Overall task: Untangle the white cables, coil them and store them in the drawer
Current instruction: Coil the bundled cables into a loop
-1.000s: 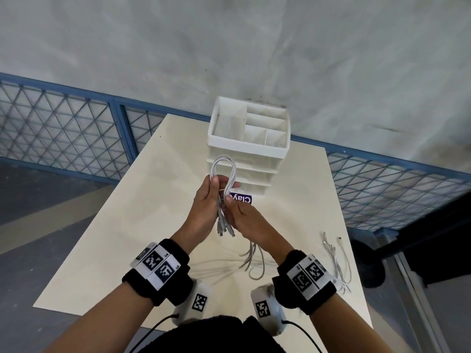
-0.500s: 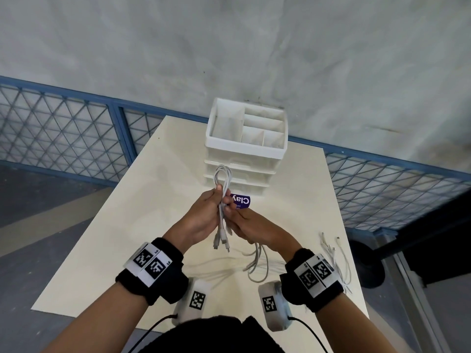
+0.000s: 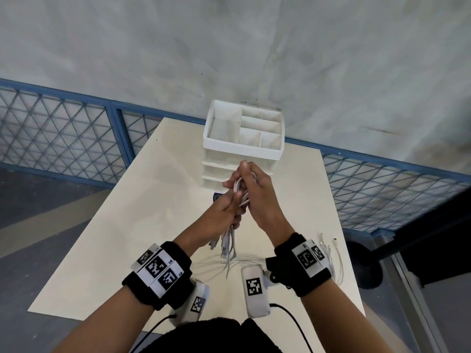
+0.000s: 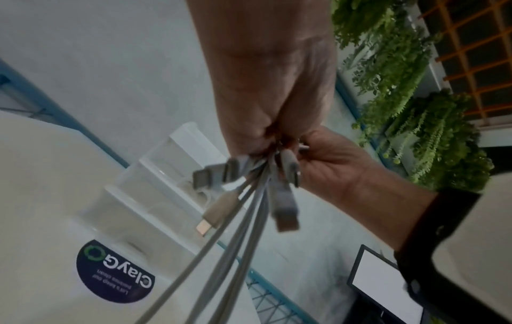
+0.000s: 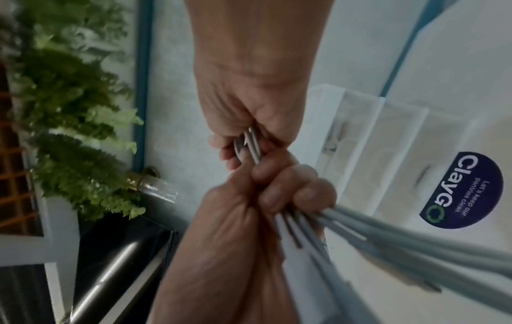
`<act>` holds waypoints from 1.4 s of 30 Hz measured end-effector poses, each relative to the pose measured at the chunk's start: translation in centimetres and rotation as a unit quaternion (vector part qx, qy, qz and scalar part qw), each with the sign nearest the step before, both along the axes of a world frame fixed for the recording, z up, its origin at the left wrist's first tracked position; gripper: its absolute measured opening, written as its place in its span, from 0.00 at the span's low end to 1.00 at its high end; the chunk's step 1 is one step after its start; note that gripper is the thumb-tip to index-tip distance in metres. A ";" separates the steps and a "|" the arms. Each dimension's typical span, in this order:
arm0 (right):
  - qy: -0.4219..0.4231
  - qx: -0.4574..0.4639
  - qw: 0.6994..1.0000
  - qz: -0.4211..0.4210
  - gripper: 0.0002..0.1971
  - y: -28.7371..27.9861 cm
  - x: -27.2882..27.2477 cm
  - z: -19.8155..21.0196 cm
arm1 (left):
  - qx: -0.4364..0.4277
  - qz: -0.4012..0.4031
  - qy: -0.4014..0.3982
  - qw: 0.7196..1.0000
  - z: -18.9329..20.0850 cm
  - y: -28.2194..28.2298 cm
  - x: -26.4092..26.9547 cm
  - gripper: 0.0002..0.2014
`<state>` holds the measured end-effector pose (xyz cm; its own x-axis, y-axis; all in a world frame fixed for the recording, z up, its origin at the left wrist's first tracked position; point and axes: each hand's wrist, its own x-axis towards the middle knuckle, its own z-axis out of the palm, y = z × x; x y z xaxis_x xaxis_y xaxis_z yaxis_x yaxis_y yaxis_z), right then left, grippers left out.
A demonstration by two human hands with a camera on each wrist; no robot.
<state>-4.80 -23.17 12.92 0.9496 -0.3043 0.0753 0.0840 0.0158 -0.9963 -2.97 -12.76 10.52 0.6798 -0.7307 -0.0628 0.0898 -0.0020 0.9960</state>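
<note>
A bundle of white cables [image 3: 239,191] is held in front of the white drawer unit [image 3: 243,146]. My left hand [image 3: 225,207] grips the bundle's lower part. Just above it, my right hand [image 3: 257,192] curls round the folded loop, fingers over the top. Several plug ends [image 3: 225,244] hang below my left fist, and they show close up as grey plugs [image 4: 279,190] in the left wrist view. In the right wrist view the cable strands [image 5: 360,236] run out from under my left fingers [image 5: 288,190]. The unit's drawers look shut.
More white cable [image 3: 238,261] lies on the cream table [image 3: 127,238] under my wrists. Another loose cable [image 3: 331,253] lies near the table's right edge. A dark round sticker [image 4: 116,271] sits in front of the drawer unit. A blue mesh fence [image 3: 63,133] runs behind the table.
The tall loop that stood above my hands is folded down. My right hand has moved up and closed over it, and both hands have shifted toward the drawer unit.
</note>
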 end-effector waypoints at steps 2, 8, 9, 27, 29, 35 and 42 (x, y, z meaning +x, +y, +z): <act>-0.001 -0.014 1.000 0.005 0.17 -0.2 0.0 0.1 | -0.007 -0.015 0.001 1.000 0.3 0.3 0.1 0.15; -0.018 -0.220 0.971 0.095 0.11 -3.0 -0.2 0.2 | 0.022 0.025 -0.037 0.999 0.6 0.6 0.6 0.16; -0.018 -0.236 0.965 0.111 0.15 -3.4 -0.4 0.2 | 0.030 0.028 -0.053 0.998 0.4 0.7 0.7 0.16; 0.018 -0.164 0.985 0.040 0.18 -1.5 -0.3 1.2 | -0.049 -0.119 0.128 0.983 0.0 1.1 -0.4 0.20; -0.003 -0.093 0.992 0.085 0.14 -2.0 -0.3 0.9 | -0.081 -0.066 0.119 0.987 0.2 0.8 -0.5 0.19; 0.150 -0.133 0.937 0.286 0.26 -0.3 -2.6 -3.1 | -0.213 0.164 0.180 0.946 2.1 1.0 2.4 0.18; 0.222 -0.233 0.888 0.328 0.17 -0.7 -4.0 -2.8 | 0.018 0.271 -0.238 0.933 0.3 3.1 4.4 0.18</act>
<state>-8.84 -23.88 10.10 0.8785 0.2912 -0.3788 -0.1943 -0.5065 -0.8401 1.43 -9.65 10.80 0.9056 -0.2755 0.3225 -0.3651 -0.1192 0.9233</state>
